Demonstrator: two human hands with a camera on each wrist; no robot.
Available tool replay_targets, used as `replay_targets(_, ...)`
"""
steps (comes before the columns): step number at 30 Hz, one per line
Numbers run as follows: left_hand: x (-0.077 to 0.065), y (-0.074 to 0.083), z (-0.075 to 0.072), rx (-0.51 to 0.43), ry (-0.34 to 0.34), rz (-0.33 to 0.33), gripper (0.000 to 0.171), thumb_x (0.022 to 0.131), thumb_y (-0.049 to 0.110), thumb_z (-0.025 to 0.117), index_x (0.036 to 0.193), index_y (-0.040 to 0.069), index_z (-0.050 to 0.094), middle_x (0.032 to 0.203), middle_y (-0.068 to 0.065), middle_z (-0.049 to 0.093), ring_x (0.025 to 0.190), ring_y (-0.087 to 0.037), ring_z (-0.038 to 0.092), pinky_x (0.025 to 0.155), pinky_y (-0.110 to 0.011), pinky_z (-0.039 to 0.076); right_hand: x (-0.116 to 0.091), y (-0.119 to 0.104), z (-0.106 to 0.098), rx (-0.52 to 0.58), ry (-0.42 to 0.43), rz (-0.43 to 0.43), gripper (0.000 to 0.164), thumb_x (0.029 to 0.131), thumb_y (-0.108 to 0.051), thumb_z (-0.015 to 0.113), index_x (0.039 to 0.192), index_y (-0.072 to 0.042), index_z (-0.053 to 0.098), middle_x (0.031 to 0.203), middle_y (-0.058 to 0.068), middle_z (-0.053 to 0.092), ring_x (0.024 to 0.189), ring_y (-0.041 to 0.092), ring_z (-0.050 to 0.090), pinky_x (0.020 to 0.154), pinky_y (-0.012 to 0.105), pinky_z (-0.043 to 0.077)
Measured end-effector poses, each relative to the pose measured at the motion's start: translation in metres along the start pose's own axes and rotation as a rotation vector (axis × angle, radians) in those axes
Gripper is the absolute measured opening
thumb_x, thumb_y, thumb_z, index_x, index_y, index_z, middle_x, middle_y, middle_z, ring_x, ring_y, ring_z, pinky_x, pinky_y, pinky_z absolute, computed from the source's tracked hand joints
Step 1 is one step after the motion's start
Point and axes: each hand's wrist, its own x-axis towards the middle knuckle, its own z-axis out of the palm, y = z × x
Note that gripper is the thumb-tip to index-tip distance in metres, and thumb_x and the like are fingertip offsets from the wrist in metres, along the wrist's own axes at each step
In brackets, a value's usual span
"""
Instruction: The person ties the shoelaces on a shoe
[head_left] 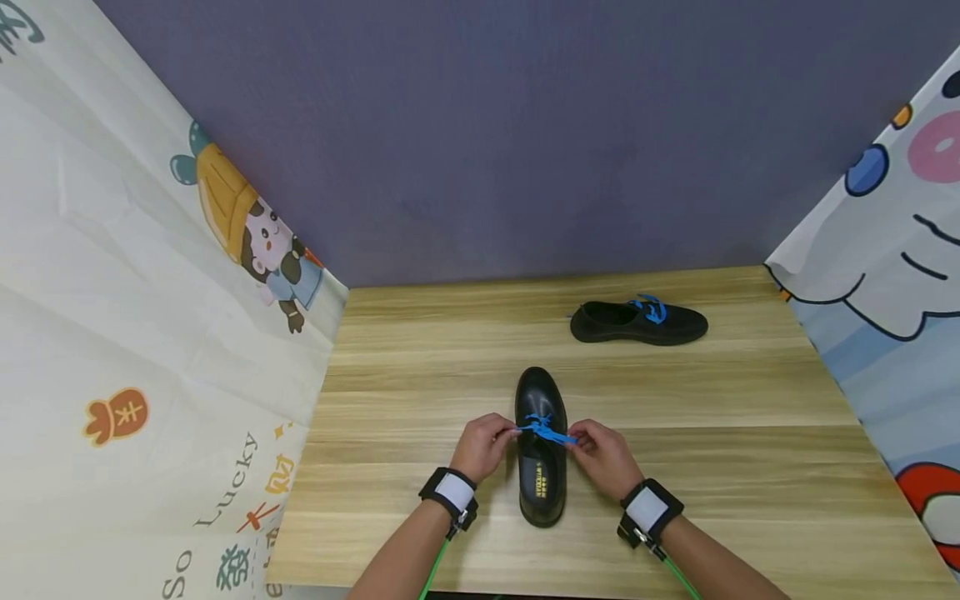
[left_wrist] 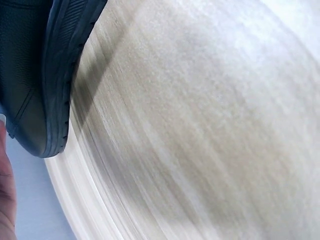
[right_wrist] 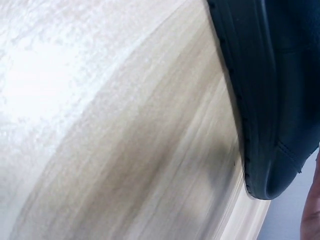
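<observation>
A black leather shoe (head_left: 540, 475) stands on the table with its toe pointing away from me. Blue shoelaces (head_left: 546, 428) cross over its front and stretch out to both sides. On the left, my left hand (head_left: 483, 446) pinches one lace end between thumb and fingers. My right hand (head_left: 604, 457) pinches the lace on the other side. In the left wrist view the shoe's side (left_wrist: 30, 100) shows, with a sliver of my hand at the edge. The right wrist view shows the shoe's other side (right_wrist: 280, 110); the laces are out of sight there.
Farther back to the right, a second black shoe (head_left: 637, 325) with blue laces lies with its toe to the right. Both stand on a wood-grain table (head_left: 420, 350). A dark grey-purple panel (head_left: 525, 142) rises behind, with printed cloths (head_left: 150, 292) at the sides.
</observation>
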Motion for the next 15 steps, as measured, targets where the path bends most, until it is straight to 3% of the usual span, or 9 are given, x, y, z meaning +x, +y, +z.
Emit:
replay_targets(4, 0.0004, 0.0007, -0.0008, 0.004, -0.01, -0.006, 0.004, 0.092, 0.008, 0.073, 0.09, 0.007, 0.076, 0.085, -0.002, 0.072, 0.076, -0.011, 0.067, 0.069, -0.022, 0.053, -0.0004, 0.0015, 0.0005, 0.014, 0.007, -0.012, 0.025, 0.078, 0.01, 0.079, 0.094, -0.003, 0.064, 0.081, -0.002, 0.065, 0.072, 0.003, 0.058, 0.06, 0.026, 0.053)
replay_targets(11, 0.0001, -0.0005, 0.0004, -0.003, -0.004, 0.011, 0.006, 0.093, 0.01, 0.072, 0.089, 0.008, 0.075, 0.086, -0.002, 0.072, 0.078, -0.011, 0.067, 0.07, -0.022, 0.054, 0.0, 0.0039, 0.0018, -0.027, 0.014, -0.125, 0.025, 0.078, 0.01, 0.08, 0.092, -0.008, 0.069, 0.084, -0.004, 0.064, 0.073, 0.004, 0.059, 0.061, 0.022, 0.051)
replay_targets(15, -0.0002, -0.0011, 0.0019, -0.011, 0.005, 0.03, 0.007, 0.093, 0.01, 0.071, 0.09, 0.006, 0.075, 0.086, -0.002, 0.072, 0.078, -0.013, 0.068, 0.071, -0.023, 0.054, 0.0029, 0.0021, 0.0014, -0.044, -0.002, -0.114, 0.02, 0.083, 0.004, 0.077, 0.097, -0.008, 0.07, 0.09, -0.004, 0.064, 0.079, 0.006, 0.06, 0.065, 0.023, 0.052)
